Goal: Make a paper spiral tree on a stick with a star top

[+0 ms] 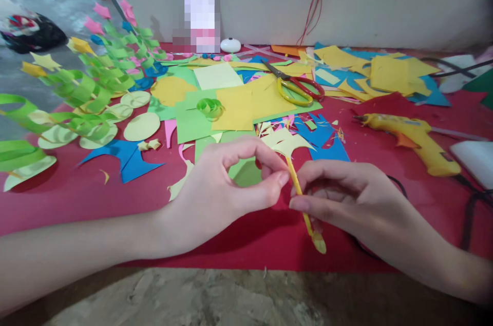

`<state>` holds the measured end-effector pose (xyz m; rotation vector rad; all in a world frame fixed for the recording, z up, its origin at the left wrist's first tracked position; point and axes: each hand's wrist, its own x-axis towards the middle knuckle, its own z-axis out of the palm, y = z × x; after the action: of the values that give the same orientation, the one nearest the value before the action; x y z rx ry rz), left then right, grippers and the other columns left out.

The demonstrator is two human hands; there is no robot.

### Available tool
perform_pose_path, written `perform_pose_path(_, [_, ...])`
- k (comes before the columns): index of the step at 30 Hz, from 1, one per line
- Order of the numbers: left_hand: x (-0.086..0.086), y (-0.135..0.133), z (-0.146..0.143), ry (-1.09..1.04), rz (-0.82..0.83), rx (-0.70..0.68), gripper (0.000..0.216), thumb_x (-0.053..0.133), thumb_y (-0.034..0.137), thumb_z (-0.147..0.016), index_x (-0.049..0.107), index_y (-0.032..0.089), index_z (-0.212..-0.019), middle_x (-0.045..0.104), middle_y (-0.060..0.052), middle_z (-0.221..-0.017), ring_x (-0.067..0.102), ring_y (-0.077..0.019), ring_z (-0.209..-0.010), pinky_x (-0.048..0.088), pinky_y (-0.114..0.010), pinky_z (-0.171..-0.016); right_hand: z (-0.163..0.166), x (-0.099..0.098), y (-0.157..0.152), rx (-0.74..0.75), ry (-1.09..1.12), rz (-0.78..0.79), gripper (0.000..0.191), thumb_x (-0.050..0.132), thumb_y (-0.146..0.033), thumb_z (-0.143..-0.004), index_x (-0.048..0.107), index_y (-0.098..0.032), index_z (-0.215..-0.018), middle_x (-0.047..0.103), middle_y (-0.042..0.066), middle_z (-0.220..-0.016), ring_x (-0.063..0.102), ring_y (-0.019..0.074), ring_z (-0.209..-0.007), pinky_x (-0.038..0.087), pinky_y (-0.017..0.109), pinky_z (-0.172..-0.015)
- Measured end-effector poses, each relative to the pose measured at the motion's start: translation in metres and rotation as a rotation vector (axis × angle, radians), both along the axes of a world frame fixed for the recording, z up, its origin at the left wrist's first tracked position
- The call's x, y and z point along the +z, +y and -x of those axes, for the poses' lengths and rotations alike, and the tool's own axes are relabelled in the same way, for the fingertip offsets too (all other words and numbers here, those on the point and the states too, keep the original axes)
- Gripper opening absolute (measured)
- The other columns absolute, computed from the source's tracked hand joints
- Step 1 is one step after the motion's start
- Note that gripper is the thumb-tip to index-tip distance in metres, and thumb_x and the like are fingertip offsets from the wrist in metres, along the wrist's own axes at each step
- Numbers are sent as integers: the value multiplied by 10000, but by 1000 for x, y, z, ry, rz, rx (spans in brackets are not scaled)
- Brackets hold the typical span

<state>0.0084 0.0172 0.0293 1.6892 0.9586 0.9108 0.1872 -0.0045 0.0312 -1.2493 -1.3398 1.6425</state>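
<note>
Between both hands is a narrow yellow paper strip (307,222), slanting down to the right, its lower end wider and paler. My left hand (234,187) pinches the strip's upper end between thumb and index finger. Lower down, my right hand (339,195) grips the same strip between thumb and fingers. Both hands are above the red table (246,249). Behind them lie a cream paper offcut (287,142), blue paper scraps (319,136) and a yellow paper sheet (233,113) on green paper. A curled green strip (210,108) rests on the yellow sheet.
At right lies a yellow glue gun (408,133) with its cord. Red-and-yellow-handled scissors (295,87) rest on paper at the back. Several curled green paper stems (92,90) with stars and round bases stand at left. A grey wall (262,2) rises behind the table.
</note>
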Motion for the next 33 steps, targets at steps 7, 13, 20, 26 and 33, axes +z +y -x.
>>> perform_pose_path(7, [0,-1,-1,-8,54,5,154,583,82,-732,522,188,-640,513,71,-622,471,-57,-598,394,-160,-573,-1,3,-1,-33,-6,-19,144,723,-104,-639,596,-164,-671,550,-66,-611,505,10,-499,421,48,-461])
perform_pose_path(13, [1,1,-3,-8,57,17,114,553,137,-779,521,193,-685,530,68,-664,481,-60,-620,389,-149,-574,-4,2,3,-40,-8,-9,118,706,-132,-673,618,-199,-713,594,-64,-646,556,24,-539,451,54,-502])
perform_pose_path(20, [-2,6,-1,22,72,34,128,462,226,-863,526,195,-757,504,53,-709,467,-71,-678,370,-150,-620,-3,2,1,17,-16,-5,32,658,-259,-743,634,-243,-729,575,-71,-626,517,12,-480,444,61,-471])
perform_pose_path(26, [-3,11,-2,29,125,27,300,385,277,-898,399,182,-614,365,47,-615,347,-82,-574,324,-178,-535,-4,1,1,67,-36,-8,86,608,-335,-784,640,-259,-760,594,-64,-647,513,19,-505,440,67,-483])
perform_pose_path(33, [-7,13,-3,-44,144,43,43,567,249,-811,544,216,-797,508,56,-727,477,-75,-680,400,-158,-624,-6,-2,1,134,57,49,155,531,-301,-848,659,-219,-815,577,-52,-625,509,7,-521,421,63,-499])
